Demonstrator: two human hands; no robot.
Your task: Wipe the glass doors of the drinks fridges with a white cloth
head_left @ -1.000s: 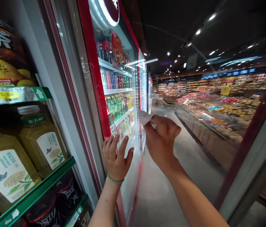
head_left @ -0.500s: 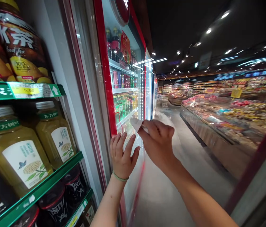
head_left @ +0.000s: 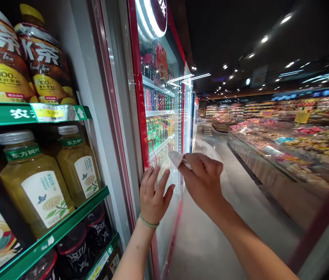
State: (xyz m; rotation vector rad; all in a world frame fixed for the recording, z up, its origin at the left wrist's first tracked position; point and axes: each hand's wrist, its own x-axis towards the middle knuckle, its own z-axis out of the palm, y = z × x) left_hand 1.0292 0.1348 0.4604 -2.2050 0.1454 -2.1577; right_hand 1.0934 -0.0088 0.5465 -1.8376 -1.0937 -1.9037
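My left hand [head_left: 154, 196] lies flat, fingers spread, against the glass door [head_left: 167, 128] of a red-framed drinks cooler. A green band circles its wrist. My right hand [head_left: 203, 181] is closed around a white cloth [head_left: 176, 158] and presses it on the same glass, just right of the left hand. Behind the glass stand rows of bottled drinks on lit shelves.
At left, green shelves [head_left: 50, 239] carry large yellow tea bottles [head_left: 36, 186] and iced-tea bottles [head_left: 46, 62] above a price strip. A grey aisle floor [head_left: 211, 233] runs ahead. Low display counters of packaged goods [head_left: 284, 151] line the right. A red and grey door frame [head_left: 324, 217] crosses the lower right.
The view has swung left, bringing more of the tea shelves in. My right hand slid the cloth leftward on the glass, closer to the left hand, which stayed flat on the door.
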